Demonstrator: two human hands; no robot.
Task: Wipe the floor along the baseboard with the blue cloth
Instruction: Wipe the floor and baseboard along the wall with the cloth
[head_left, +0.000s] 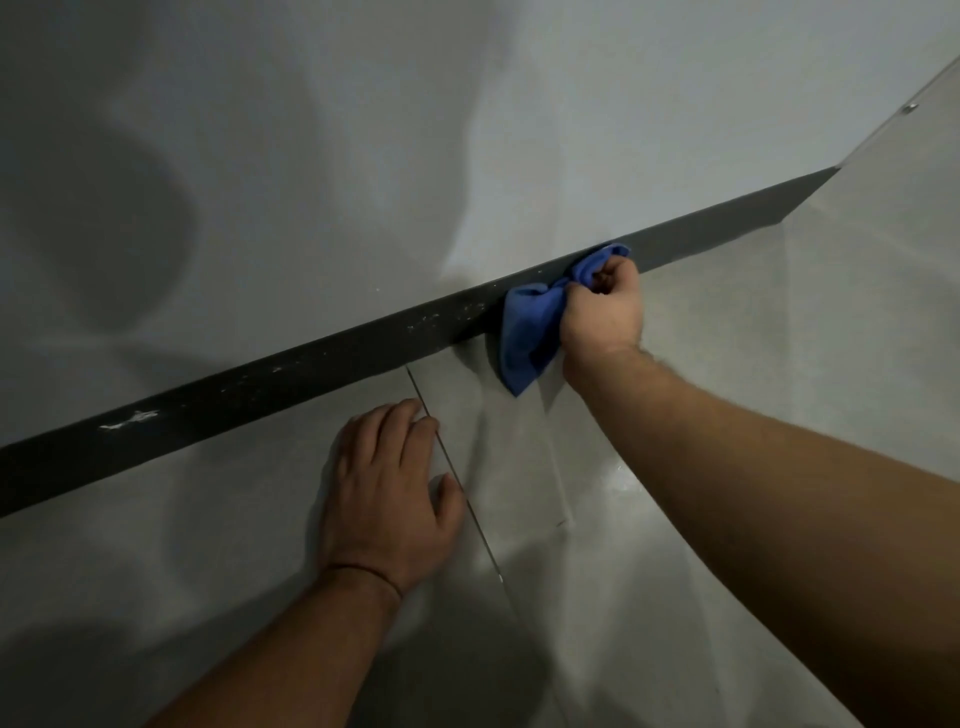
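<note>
A dark baseboard (291, 374) runs diagonally from lower left to upper right, speckled with white marks. My right hand (602, 306) is clenched on the bunched blue cloth (530, 332), which presses against the baseboard where it meets the grey tiled floor (675, 519). The cloth's loose end hangs down onto the floor to the left of my fist. My left hand (389, 493) lies flat on the floor, fingers spread, near a tile joint and just below the baseboard.
A pale wall (363, 156) rises above the baseboard. At the upper right the baseboard ends at a corner (826, 176), where another pale surface with a small metal fitting (910, 108) begins. A thin tile joint (457, 478) crosses the floor.
</note>
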